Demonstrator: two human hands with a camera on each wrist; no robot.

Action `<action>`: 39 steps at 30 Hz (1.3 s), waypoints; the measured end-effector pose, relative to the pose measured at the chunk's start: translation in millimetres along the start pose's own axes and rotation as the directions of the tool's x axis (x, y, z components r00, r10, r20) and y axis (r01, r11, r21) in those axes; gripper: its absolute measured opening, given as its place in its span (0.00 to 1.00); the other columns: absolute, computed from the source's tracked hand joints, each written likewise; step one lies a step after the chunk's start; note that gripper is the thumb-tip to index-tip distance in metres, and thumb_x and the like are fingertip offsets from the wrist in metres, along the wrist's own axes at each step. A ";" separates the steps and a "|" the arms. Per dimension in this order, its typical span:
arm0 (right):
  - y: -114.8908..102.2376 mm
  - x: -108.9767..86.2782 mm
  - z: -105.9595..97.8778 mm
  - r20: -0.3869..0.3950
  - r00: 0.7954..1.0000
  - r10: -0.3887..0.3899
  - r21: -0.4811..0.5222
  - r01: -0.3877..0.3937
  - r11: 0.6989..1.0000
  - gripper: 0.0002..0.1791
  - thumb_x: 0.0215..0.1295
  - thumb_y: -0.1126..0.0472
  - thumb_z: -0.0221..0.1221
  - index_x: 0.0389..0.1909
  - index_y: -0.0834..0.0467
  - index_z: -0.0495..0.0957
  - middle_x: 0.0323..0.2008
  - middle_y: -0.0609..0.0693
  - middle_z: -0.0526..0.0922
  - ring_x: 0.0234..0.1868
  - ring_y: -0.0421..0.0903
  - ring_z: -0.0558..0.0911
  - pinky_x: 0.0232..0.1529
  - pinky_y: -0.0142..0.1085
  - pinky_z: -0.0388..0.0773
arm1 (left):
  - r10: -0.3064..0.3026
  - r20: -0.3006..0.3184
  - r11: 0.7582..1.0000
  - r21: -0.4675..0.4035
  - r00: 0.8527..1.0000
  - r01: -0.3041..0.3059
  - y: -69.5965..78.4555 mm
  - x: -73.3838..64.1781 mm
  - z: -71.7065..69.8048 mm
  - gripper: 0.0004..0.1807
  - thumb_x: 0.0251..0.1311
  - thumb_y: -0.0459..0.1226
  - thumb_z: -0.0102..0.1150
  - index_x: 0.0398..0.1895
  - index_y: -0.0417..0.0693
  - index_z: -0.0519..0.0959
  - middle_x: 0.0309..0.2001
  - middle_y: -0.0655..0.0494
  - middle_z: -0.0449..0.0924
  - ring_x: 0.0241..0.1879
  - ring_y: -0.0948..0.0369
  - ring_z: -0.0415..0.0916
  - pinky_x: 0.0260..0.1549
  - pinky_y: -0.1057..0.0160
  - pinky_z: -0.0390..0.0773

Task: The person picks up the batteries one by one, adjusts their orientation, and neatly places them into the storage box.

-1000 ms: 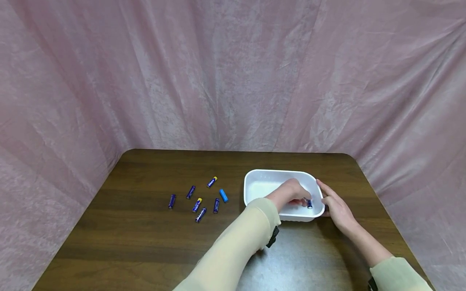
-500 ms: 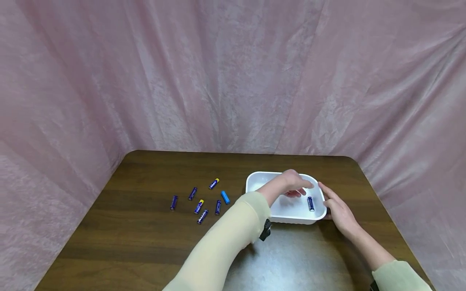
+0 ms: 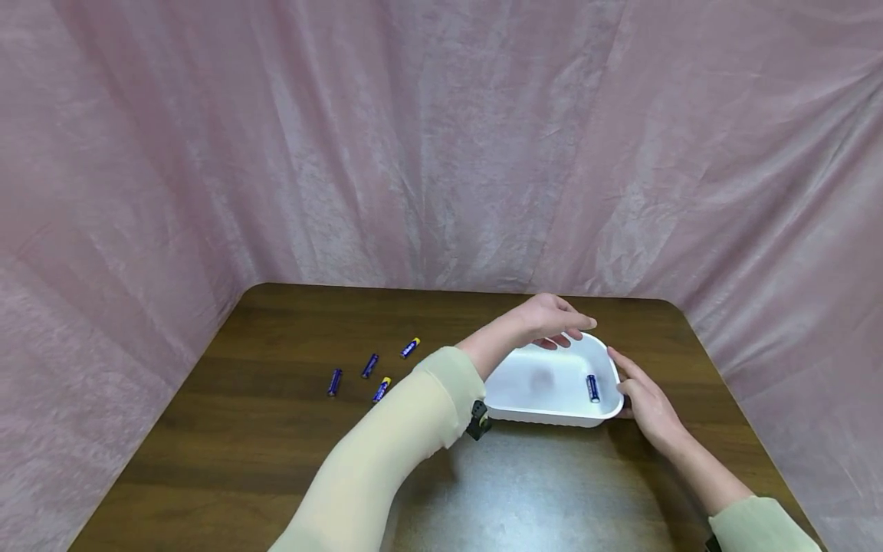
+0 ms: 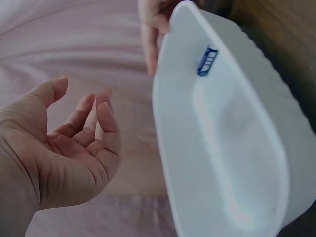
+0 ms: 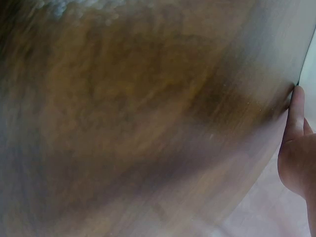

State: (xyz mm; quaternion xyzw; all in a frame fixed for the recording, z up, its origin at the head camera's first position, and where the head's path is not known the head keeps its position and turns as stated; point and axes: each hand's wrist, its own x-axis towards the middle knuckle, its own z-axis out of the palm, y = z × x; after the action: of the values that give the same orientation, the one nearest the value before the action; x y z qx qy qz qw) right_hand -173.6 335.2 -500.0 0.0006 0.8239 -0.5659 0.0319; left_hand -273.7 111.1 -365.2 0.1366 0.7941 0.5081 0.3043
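Note:
A white rectangular tray (image 3: 552, 418) stands on the right half of the table. One dark blue battery (image 3: 592, 389) lies inside near its right end, also visible in the left wrist view as a blue-and-white battery (image 4: 207, 60). Above the tray's far left part hovers my left hand (image 3: 552, 318), its fingers loosely bent and holding nothing; the left wrist view shows the same hand (image 4: 74, 153) apart from the tray. My right hand (image 3: 651, 410) touches the tray's right end with extended fingers. In the right wrist view only part of that hand (image 5: 298, 148) shows.
Left of the tray, dark blue batteries (image 3: 369, 366) and yellow-ended batteries (image 3: 410, 347) lie loose on the wooden table (image 3: 228, 414). My left sleeve (image 3: 393, 437) covers the table area beside them. Behind the table hangs a pink curtain (image 3: 428, 153).
My left hand has let go of the battery in the tray, then risen and moved to the far left. Its sleeve now hides several loose batteries. The right hand stays at the tray's end.

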 end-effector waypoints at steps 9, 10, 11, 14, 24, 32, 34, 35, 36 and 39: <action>0.7 2.7 -4.8 -0.005 1.000 0.010 0.028 -0.010 1.000 0.35 0.76 0.66 0.38 0.82 0.51 0.51 0.74 0.69 0.60 0.58 0.57 0.75 0.41 0.43 0.84 | 0.119 0.033 0.993 -0.019 0.992 -0.118 18.2 -23.5 -36.2 0.16 0.67 0.49 0.67 0.49 0.49 0.83 0.38 0.58 0.88 0.38 0.58 0.85 0.44 0.55 0.82; 0.8 2.6 -5.6 -0.005 1.000 0.011 0.031 -0.011 0.999 0.35 0.76 0.66 0.38 0.82 0.51 0.51 0.74 0.70 0.60 0.57 0.57 0.76 0.41 0.43 0.84 | 0.128 0.038 0.992 -0.018 0.991 -0.127 19.9 -26.9 -39.8 0.17 0.67 0.49 0.67 0.49 0.49 0.83 0.38 0.58 0.88 0.39 0.57 0.85 0.47 0.53 0.82; 1.0 2.6 -6.4 -0.005 1.000 0.012 0.034 -0.012 0.999 0.35 0.76 0.66 0.39 0.82 0.51 0.51 0.73 0.70 0.60 0.56 0.56 0.76 0.40 0.43 0.84 | 0.134 0.040 0.991 -0.019 0.990 -0.134 21.4 -30.0 -43.4 0.17 0.67 0.49 0.67 0.50 0.50 0.83 0.38 0.58 0.88 0.39 0.57 0.85 0.49 0.52 0.82; 1.1 2.1 -8.5 -0.010 1.000 0.017 0.041 -0.017 0.999 0.35 0.75 0.66 0.39 0.82 0.52 0.51 0.73 0.70 0.61 0.55 0.55 0.78 0.40 0.42 0.84 | 0.156 0.040 0.988 -0.007 0.987 -0.155 24.1 -38.2 -53.9 0.17 0.67 0.50 0.66 0.50 0.50 0.83 0.40 0.59 0.88 0.41 0.56 0.85 0.49 0.52 0.82; 2.4 3.4 -15.2 0.012 0.999 0.034 0.058 -0.034 0.998 0.36 0.74 0.67 0.39 0.82 0.53 0.49 0.73 0.72 0.60 0.55 0.55 0.78 0.41 0.43 0.84 | 0.203 0.011 0.979 -0.007 0.979 -0.203 12.9 -59.2 -93.7 0.20 0.68 0.50 0.65 0.56 0.49 0.82 0.49 0.52 0.87 0.45 0.54 0.84 0.44 0.56 0.82; 2.4 4.0 -19.1 0.032 0.999 0.032 0.066 -0.034 0.997 0.35 0.74 0.68 0.39 0.82 0.54 0.49 0.71 0.74 0.60 0.52 0.55 0.79 0.40 0.44 0.84 | 0.192 -0.014 0.981 -0.041 0.981 -0.192 -8.2 -69.4 -120.8 0.23 0.69 0.50 0.63 0.59 0.46 0.80 0.54 0.48 0.84 0.48 0.54 0.83 0.47 0.57 0.82; 1.6 3.9 -20.2 0.040 0.999 0.028 0.063 -0.031 0.998 0.35 0.74 0.67 0.39 0.82 0.54 0.49 0.72 0.74 0.59 0.52 0.55 0.79 0.40 0.44 0.84 | 0.191 -0.032 0.980 -0.051 0.981 -0.193 -13.5 -71.7 -127.1 0.24 0.69 0.50 0.63 0.59 0.44 0.79 0.55 0.46 0.84 0.48 0.53 0.83 0.47 0.57 0.82; 1.1 3.7 -20.8 0.043 0.999 0.024 0.061 -0.027 0.998 0.35 0.74 0.67 0.39 0.81 0.54 0.49 0.72 0.74 0.59 0.52 0.55 0.79 0.40 0.44 0.84 | 0.192 -0.042 0.979 -0.055 0.980 -0.195 -16.1 -73.0 -130.3 0.24 0.69 0.50 0.63 0.59 0.44 0.79 0.55 0.46 0.84 0.48 0.53 0.83 0.47 0.57 0.82; 0.8 3.4 -21.4 0.044 0.999 0.022 0.057 -0.025 0.998 0.35 0.74 0.67 0.39 0.81 0.54 0.50 0.72 0.74 0.60 0.53 0.55 0.80 0.40 0.44 0.84 | 0.193 -0.053 0.979 -0.059 0.980 -0.196 -18.6 -74.5 -133.3 0.23 0.69 0.50 0.63 0.58 0.44 0.79 0.55 0.46 0.84 0.48 0.53 0.83 0.46 0.57 0.82; 1.0 2.1 -23.0 0.052 0.999 0.011 0.050 -0.014 0.999 0.35 0.75 0.67 0.40 0.81 0.54 0.50 0.71 0.73 0.61 0.53 0.55 0.80 0.41 0.44 0.84 | 0.191 -0.080 0.978 -0.072 0.978 -0.197 -25.3 -78.2 -141.9 0.22 0.69 0.50 0.64 0.57 0.46 0.80 0.54 0.47 0.85 0.48 0.52 0.83 0.45 0.57 0.82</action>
State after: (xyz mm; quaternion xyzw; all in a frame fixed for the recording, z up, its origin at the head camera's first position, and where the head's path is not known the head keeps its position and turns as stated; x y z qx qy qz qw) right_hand -176.9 356.9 -492.8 -0.0079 0.8082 -0.5861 0.0567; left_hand -298.9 -44.0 -318.4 0.1826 0.7666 0.5713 0.2294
